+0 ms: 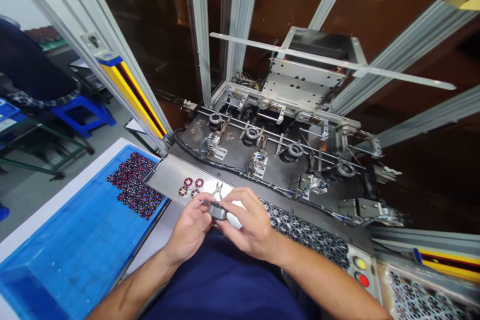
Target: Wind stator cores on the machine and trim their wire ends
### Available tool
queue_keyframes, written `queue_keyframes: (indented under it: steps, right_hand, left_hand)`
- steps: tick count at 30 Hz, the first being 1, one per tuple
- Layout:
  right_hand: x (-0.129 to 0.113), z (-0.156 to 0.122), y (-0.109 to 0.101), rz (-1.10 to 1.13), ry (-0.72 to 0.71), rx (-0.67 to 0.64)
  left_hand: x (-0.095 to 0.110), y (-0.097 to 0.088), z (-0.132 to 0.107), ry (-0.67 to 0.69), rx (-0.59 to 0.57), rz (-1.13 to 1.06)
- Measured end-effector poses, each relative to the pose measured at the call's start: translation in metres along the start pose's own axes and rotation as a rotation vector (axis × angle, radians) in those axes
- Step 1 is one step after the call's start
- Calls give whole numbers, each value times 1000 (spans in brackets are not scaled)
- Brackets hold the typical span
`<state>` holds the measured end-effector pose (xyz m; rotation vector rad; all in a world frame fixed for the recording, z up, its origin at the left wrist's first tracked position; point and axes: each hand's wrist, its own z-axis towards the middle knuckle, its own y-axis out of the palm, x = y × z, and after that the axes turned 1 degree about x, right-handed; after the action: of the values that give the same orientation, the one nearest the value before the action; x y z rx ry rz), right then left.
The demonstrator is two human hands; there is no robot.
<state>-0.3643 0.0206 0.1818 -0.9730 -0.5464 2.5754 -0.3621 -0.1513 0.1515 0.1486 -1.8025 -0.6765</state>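
Note:
Between both hands, above the metal ledge (165, 172), is a small grey round metal part (218, 212) with a smooth rim. My left hand (192, 227) pinches it from the left with thumb and fingers. From the right, the thumb and fingers of my right hand (251, 220) close on the same part. Just beyond the fingertips lie small cutting pliers (218, 188), jaws pointing away; their handles are mostly hidden. Several red-and-copper wound discs (188, 182) rest on the ledge left of the pliers.
A blue tray (75, 230) on the left holds many similar discs (137, 185). Rows of dark round parts (307, 232) line the ledge at right, near a red button (362, 280). Machine fixtures (258, 162) stand ahead, inside an aluminium frame. A seated person (33, 65) is at far left.

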Motion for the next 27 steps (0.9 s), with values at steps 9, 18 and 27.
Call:
queue_keyframes:
  steps: [9,18,27]
  right_hand:
    - [-6,4,-21,168,-22,-25]
    - [4,0,-18,-15,-31,93]
    - [7,20,-61,282,204,-371]
  left_hand:
    - [22,1,-3,415,-13,644]
    - [21,17,11,310,-88,388]
    - [27,-4,23,385,-303,681]
